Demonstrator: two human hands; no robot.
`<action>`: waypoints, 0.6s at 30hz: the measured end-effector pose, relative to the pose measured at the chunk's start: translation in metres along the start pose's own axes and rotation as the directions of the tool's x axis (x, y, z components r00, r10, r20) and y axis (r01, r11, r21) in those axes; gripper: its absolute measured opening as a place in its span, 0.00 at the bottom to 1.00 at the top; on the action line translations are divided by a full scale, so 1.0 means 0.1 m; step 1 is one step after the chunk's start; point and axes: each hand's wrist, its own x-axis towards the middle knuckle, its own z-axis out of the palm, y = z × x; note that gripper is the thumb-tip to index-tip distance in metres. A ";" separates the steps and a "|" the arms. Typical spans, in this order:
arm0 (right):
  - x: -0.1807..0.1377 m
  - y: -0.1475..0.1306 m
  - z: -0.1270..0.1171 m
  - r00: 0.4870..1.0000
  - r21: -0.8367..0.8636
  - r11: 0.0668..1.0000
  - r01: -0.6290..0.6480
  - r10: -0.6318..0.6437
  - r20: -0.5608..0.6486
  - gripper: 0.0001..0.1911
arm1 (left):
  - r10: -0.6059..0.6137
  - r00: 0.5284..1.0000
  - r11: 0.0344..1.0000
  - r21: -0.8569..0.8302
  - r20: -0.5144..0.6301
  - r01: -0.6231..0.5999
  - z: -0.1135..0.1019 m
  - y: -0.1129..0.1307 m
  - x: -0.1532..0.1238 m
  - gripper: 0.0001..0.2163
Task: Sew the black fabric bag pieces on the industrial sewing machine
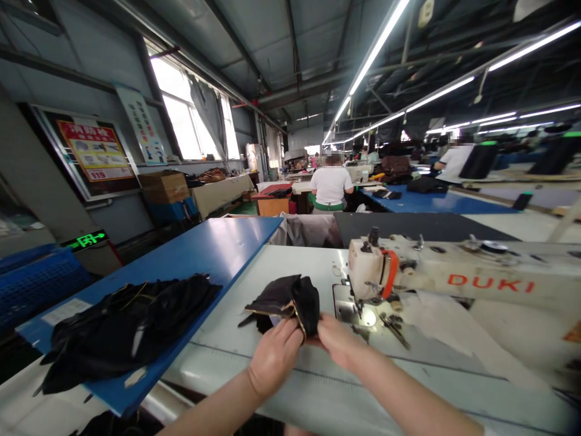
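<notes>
A black fabric piece with a gold-toned zipper (293, 297), possibly a pouch or bag part, lies bunched on the pale sewing table (218, 327). My left hand (276, 354) grips its near edge beside the zipper, fingertips partly inside the fold. On the right side, my right hand (338, 339) holds the same piece, with its fingertips hidden behind the cloth. Just to the right of both hands stands a white sewing machine (372, 272), its lamp lighting the needle plate (347, 306). Scissors or snips (394, 330) rest by the machine's base.
A heap of black fabric pieces (136, 327) lies on the blue board (227, 233) to the left. White sheets (445, 321) lie under the machine arm. Blue crates (43, 281) stand at far left. A co-worker in a white shirt (331, 184) sits ahead, back turned.
</notes>
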 end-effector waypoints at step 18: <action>-0.43 0.25 -0.50 0.978 0.167 0.968 -0.185 0.199 -0.067 0.11 | 0.233 0.963 0.965 0.091 0.136 -0.246 0.12 0.35 -0.11 0.12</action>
